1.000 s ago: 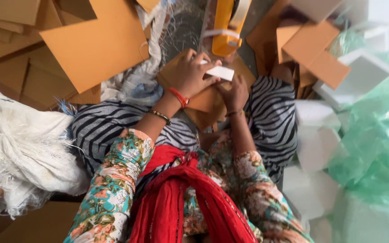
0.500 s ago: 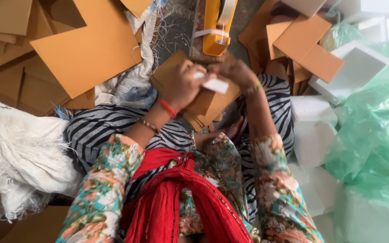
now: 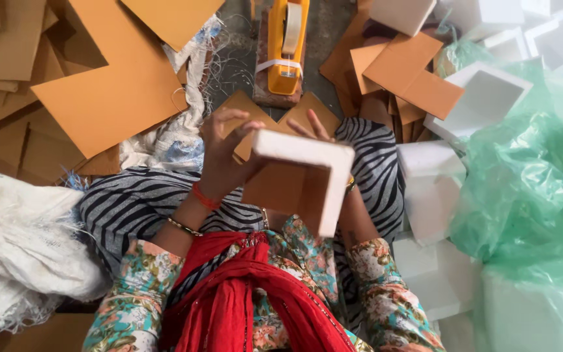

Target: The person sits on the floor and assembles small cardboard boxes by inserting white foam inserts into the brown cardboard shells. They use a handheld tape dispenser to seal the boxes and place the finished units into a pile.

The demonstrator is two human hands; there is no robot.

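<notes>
My left hand [image 3: 224, 151] grips the near corner of a white L-shaped foam corner piece [image 3: 324, 171] backed with brown cardboard [image 3: 281, 188]. I hold it up over my lap, close to the camera. My right hand [image 3: 311, 127] is behind the piece, fingers spread against the cardboard; most of that hand is hidden. I sit cross-legged in zebra-striped trousers [image 3: 131, 202] with a red scarf [image 3: 242, 293] hanging down my front.
A yellow tape dispenser [image 3: 287, 45] stands on a block straight ahead. Brown L-shaped cardboard pieces [image 3: 109, 91] lie left and ahead. White foam corners [image 3: 483, 98] pile up at right beside green plastic bags [image 3: 529, 176]. White frayed sacking [image 3: 14, 241] lies at left.
Both hands have lifted the foam-and-cardboard piece from the lap toward the camera and turned it so its white L edge faces up. The view has tilted slightly forward.
</notes>
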